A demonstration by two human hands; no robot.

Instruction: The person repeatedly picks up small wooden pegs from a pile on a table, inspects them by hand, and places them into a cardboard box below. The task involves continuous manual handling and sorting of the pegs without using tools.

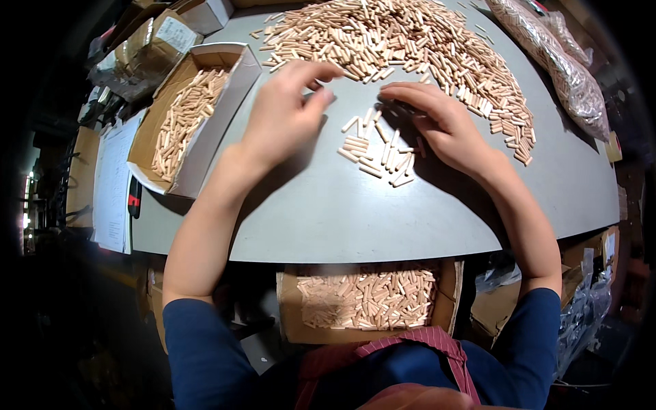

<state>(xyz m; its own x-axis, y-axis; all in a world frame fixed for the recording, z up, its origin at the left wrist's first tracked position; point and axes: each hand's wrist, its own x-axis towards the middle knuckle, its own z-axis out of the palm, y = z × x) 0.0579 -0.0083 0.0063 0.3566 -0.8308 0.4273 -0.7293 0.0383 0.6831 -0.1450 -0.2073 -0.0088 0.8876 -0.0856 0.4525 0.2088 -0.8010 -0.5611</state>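
A big pile of short wooden dowels spreads over the far side of the grey table. A smaller cluster of dowels lies in front of it, between my hands. My left hand hovers left of this cluster, slightly blurred, its thumb and fingers apart with nothing visible between them. Over the cluster's right edge, my right hand is loosely curved, its fingers stretched toward the left. A few dowels lie in the shadow beneath its fingers; the underside of that hand is hidden.
A long white cardboard box partly filled with dowels stands at left. Below the table's near edge sits another cardboard box of dowels. Filled plastic bags lie at far right; papers and a red-and-black tool at left.
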